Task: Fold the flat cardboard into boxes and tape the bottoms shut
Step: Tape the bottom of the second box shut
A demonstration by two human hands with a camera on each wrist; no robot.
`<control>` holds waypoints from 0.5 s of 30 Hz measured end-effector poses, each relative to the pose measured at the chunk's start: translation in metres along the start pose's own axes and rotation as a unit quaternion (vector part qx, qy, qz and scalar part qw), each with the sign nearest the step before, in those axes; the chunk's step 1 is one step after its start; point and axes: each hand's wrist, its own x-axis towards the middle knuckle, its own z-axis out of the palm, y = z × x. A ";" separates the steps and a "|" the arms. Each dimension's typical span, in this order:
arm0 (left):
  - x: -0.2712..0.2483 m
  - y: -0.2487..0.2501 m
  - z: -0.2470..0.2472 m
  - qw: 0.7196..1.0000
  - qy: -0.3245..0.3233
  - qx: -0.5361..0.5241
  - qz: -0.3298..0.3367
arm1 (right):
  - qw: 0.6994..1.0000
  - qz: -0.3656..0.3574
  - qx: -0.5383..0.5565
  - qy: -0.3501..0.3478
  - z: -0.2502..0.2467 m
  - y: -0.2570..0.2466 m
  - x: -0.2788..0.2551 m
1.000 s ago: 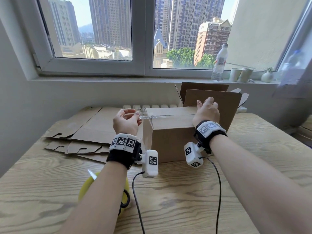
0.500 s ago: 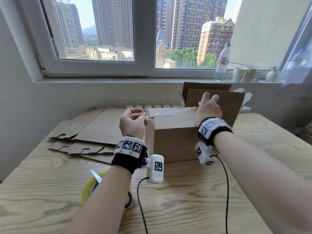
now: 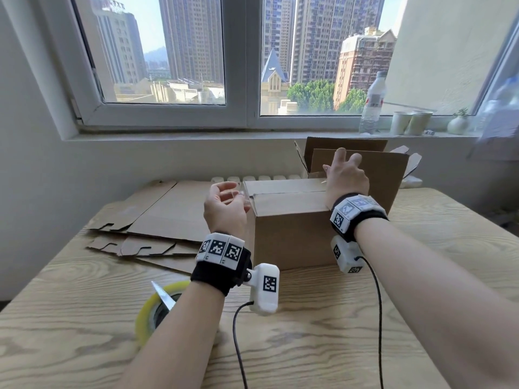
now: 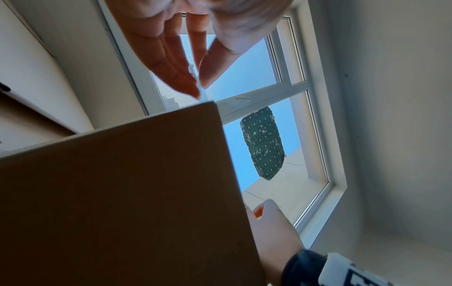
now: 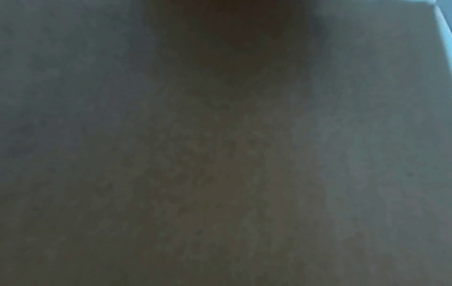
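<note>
- Setting: a wooden table (image 3: 309, 332) stood under a window (image 3: 247, 66) with high-rise buildings outside; a water bottle (image 3: 372, 103) and paper cups (image 3: 411, 123) were on the sill.
- Left fingertips (image 4: 193, 91): I saw thumb and fingers pinching the end of a clear tape strip (image 4: 199, 85) at the box's upper left corner.
- Left hand (image 3: 224, 210): raised just beside the box, palm turned toward it.
- Right hand (image 3: 344, 178): fingers straight and spread, palm pressing the box top at its far right end; my right wrist view was dark and blurred.
- Cardboard box (image 3: 292, 237): upright mid-table, top flaps closed.
- Second box (image 3: 365, 169): directly behind, flaps open.
- Flat cardboard (image 3: 157, 220): stacked left of the box.
- Tape roll (image 3: 157, 310): yellow, near the front edge under my left forearm, scissors (image 3: 164, 299) lying on it.
</note>
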 end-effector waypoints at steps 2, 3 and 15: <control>0.001 0.003 0.000 1.000 -0.005 0.004 0.002 | 1.000 0.002 -0.003 -0.004 -0.001 0.003 0.001; 0.002 0.005 0.000 1.000 -0.008 0.008 0.005 | 1.000 0.000 -0.005 -0.006 -0.001 0.004 0.001; 0.014 0.014 0.001 0.998 0.013 0.054 -0.031 | 0.999 0.016 0.031 0.022 0.002 0.013 -0.003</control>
